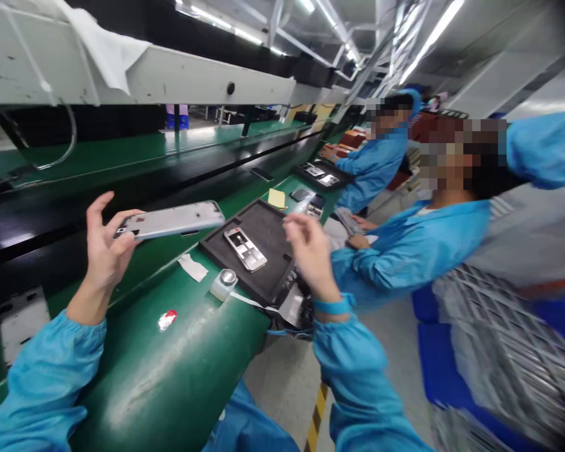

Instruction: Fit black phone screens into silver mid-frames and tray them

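Left of centre in the frame, the left hand (107, 243) pinches one end of a slim phone frame (176, 220) between thumb and fingers, above the green desk (164, 370). It looks light, stiff, slippery and probably fragile, best held by its edges. Right of centre, the right hand's (311, 254) fingers curl loosely, seemingly around nothing.

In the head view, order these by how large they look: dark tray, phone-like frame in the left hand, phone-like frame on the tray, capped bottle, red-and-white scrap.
1. Dark tray
2. Held frame, perhaps enlarged by nearness
3. Frame on the tray
4. Capped bottle
5. Red-and-white scrap
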The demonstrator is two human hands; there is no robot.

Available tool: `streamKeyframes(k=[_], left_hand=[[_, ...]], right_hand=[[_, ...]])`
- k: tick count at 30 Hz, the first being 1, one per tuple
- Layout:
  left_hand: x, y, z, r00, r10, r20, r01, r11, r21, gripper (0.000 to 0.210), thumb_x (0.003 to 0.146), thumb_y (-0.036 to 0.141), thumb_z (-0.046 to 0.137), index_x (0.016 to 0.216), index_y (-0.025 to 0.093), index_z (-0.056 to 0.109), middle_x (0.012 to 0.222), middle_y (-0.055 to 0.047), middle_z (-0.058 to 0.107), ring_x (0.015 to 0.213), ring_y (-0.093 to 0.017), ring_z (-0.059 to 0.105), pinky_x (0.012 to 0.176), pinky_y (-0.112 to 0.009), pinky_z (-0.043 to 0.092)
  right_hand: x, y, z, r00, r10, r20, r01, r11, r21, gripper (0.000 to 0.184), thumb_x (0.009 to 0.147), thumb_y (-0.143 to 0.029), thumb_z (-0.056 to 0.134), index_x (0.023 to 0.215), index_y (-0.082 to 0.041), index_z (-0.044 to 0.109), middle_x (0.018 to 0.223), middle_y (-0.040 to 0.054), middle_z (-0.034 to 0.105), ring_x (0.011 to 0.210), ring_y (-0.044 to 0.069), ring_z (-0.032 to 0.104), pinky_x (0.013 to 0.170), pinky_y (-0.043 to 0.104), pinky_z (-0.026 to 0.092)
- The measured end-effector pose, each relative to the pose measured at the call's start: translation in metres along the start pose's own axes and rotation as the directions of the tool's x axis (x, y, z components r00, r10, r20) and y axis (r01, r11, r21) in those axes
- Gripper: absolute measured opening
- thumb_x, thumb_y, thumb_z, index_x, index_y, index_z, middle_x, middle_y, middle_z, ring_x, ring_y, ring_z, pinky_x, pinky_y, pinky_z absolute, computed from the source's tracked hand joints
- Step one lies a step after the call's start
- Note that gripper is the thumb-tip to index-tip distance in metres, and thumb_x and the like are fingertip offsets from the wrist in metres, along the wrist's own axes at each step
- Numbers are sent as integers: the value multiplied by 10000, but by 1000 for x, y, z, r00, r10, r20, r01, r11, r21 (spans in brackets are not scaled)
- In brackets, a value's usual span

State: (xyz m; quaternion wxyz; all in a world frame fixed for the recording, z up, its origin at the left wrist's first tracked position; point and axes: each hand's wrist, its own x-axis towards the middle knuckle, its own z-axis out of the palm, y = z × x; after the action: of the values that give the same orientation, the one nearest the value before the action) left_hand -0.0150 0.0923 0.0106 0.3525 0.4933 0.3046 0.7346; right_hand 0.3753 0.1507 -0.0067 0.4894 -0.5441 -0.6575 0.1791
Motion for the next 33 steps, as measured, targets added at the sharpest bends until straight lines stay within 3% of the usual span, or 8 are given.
streamKeyframes(k=[4, 8, 15, 20, 23, 28, 30, 33], left_hand=[[-13, 18, 17, 990, -12, 142, 29, 992, -119, 938, 678, 576, 958, 1438, 307, 478, 1091, -88, 778, 993, -337, 796, 869, -498, 674], [-30, 33, 30, 969, -101, 226, 156, 958, -240, 897, 789, 709, 841, 1480, 288, 454, 1158, -122, 775, 1017, -347, 798, 896, -571, 665], [-44, 58, 43, 955, -234, 179, 291, 846, -446, 612, 973, 750, 575, 1417, 329, 593, 1212, -93, 782, 971, -291, 792, 784, -493, 696], [-47, 63, 42, 951, -265, 157, 308, 844, -438, 596, 1009, 763, 456, 1401, 341, 606, 1172, -97, 797, 842, -274, 784, 702, -437, 670], [-48, 64, 42, 947, -276, 165, 321, 826, -463, 595, 1002, 764, 470, 1386, 333, 613, 1175, -99, 796, 837, -278, 782, 705, -435, 657], [-52, 67, 45, 940, -254, 228, 339, 773, -536, 580, 986, 743, 546, 1351, 302, 638, 1179, -103, 797, 860, -282, 782, 744, -436, 649], [-55, 71, 47, 936, -248, 251, 350, 752, -558, 572, 988, 737, 551, 1338, 295, 646, 1175, -105, 799, 877, -282, 784, 756, -424, 646], [-61, 77, 50, 926, -252, 281, 372, 734, -568, 579, 1001, 748, 502, 1335, 302, 656, 1164, -103, 800, 858, -281, 787, 750, -419, 642]], right_hand=[[-12, 35, 71, 953, 176, 247, -76, 927, -367, 701, 952, -506, 730, 1497, -107, 540, 1494, 244, 578, 1401, 379, 567, 1163, 510, 469], [-26, 58, 96, 909, 259, 327, -48, 843, -536, 703, 926, -443, 747, 1508, -123, 518, 1496, 239, 565, 1380, 411, 574, 1132, 515, 473], [-13, 61, 89, 908, 291, 301, -17, 744, -668, 504, 888, -467, 787, 1250, -147, 643, 1251, 183, 640, 1190, 361, 680, 980, 395, 539], [-5, 53, 90, 932, 281, 230, -47, 723, -690, 561, 785, -483, 871, 1165, -174, 599, 1257, 201, 627, 1198, 404, 670, 929, 430, 546], [-8, 48, 91, 940, 266, 213, -62, 750, -659, 475, 784, -420, 871, 1088, -209, 573, 1211, 188, 670, 1214, 402, 664, 923, 422, 537], [-16, 44, 89, 932, 295, 210, -144, 833, -534, 307, 797, -404, 818, 846, -244, 560, 810, 88, 709, 901, 368, 743, 767, 402, 535], [-12, 40, 80, 942, 274, 194, -166, 882, -440, 352, 764, -482, 814, 778, -242, 557, 783, 87, 708, 877, 358, 742, 747, 393, 538], [-5, 30, 58, 953, 259, 157, -208, 937, -280, 528, 751, -741, 705, 799, -227, 596, 791, 88, 719, 770, 309, 723, 654, 371, 549]])
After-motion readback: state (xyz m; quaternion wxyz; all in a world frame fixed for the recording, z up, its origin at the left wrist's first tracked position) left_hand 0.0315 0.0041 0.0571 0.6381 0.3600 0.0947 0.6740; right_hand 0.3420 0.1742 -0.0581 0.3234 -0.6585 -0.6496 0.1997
